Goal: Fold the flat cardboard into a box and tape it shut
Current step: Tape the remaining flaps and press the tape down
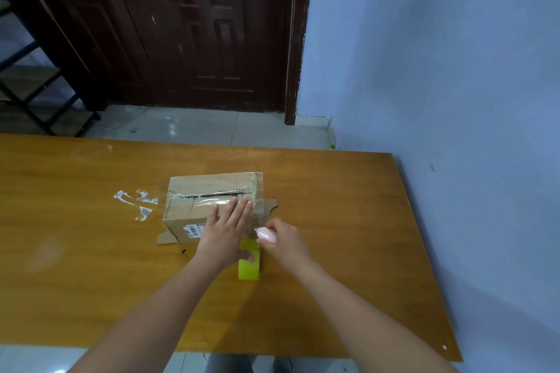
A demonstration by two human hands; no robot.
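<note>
Hidden: near right corner of the cardboard box (194, 206) covered by the left hand (225, 230); label print (194, 229) on the near face too small to read; lower half of the tape roll (249, 260) partly behind the left thumb; exact kind of the pink tool (266, 235) hard to make out.
Box: closed, brown, lying flat near the middle of the wooden table (91, 251); clear tape glinting across the top seam and down the right end; one flap tab poking out at the near left corner, another with a curved notch at the right end.
Left hand: flat on the box top, fingers straight and spread, pressing the tape down, gripping nothing.
Right hand (285, 239): just beside the box's right near corner, fingers curled around the pink tool, close to the clear strip running from box to roll.
Tape roll: yellow-green, standing on edge on the table, just in front of the box, between the two wrists.
Scraps: white torn bits (136, 203) on the table left of the box, apart from it.
Edges: table's right edge near the blue wall (454, 70); far edge facing a dark door (212, 24) across tiled floor; wide bare wood left of the box.
</note>
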